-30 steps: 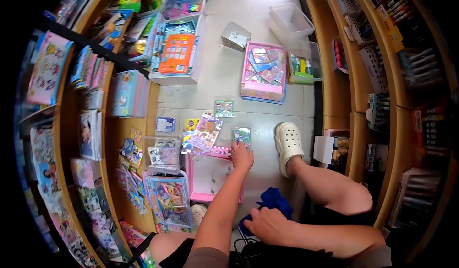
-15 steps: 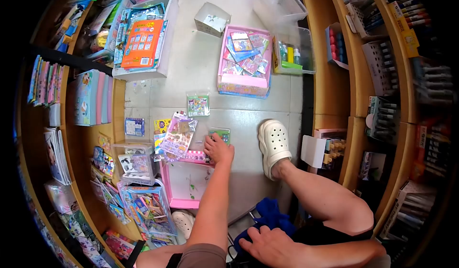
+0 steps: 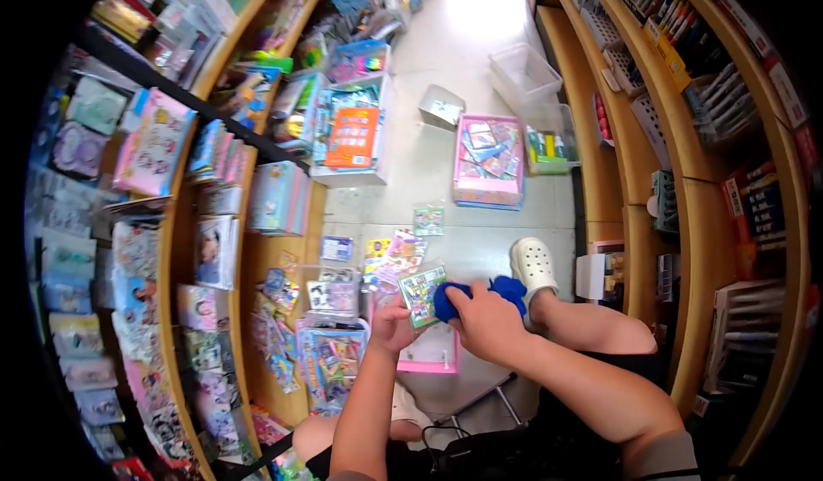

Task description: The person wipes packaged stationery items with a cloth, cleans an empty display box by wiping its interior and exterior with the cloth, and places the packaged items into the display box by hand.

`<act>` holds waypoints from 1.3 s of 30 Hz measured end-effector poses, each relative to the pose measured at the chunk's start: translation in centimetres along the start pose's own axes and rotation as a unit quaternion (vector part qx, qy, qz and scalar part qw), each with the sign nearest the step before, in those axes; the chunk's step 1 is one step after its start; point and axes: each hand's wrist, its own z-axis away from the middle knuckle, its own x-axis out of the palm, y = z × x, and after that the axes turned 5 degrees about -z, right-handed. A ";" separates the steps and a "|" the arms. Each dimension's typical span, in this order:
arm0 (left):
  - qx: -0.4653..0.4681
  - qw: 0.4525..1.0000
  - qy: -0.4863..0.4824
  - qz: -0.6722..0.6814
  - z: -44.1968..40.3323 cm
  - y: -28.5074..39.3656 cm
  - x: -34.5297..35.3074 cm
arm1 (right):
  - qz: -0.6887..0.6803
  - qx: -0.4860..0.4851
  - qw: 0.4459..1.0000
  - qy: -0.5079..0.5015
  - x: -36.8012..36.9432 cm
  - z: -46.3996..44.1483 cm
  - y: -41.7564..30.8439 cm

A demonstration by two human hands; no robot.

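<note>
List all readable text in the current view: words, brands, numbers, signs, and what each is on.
No text reads with certainty.
Green packet in the left hand: print too small.
Orange booklet: too small.
Yellow packaging, right shelves: blurred.
Red box, right shelves: blurred.

green packet [image 3: 422, 296]: glossy clear plastic wrap | blue cloth [image 3: 509, 291]: matt, soft-looking fabric | pink tray [image 3: 429, 366]: smooth plastic | cream clog [image 3: 534, 265]: matt, moulded, plastic-looking | clear bin [image 3: 525, 78]: see-through plastic | shelf [image 3: 591, 189]: smooth wood | floor [image 3: 403, 177]: smooth, glossy tile
</note>
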 end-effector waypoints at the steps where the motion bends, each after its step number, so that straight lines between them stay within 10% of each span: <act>1: 0.015 0.999 0.031 -0.014 1.6 0.4 1.6 | -0.043 -0.032 0.998 0.036 0.1 0.2 -1.1; 9: 0.102 0.984 0.132 -0.060 10.3 1.4 7.9 | -0.114 -0.204 0.968 0.087 5.1 1.6 -5.9; 28: 0.038 0.963 0.256 -0.080 12.1 3.0 1.0 | -0.040 -0.010 0.999 0.012 6.4 -4.0 -6.9; 39: 0.060 0.945 0.310 -0.089 12.8 0.9 4.1 | -0.096 -0.242 0.961 0.089 10.2 -1.7 -7.4</act>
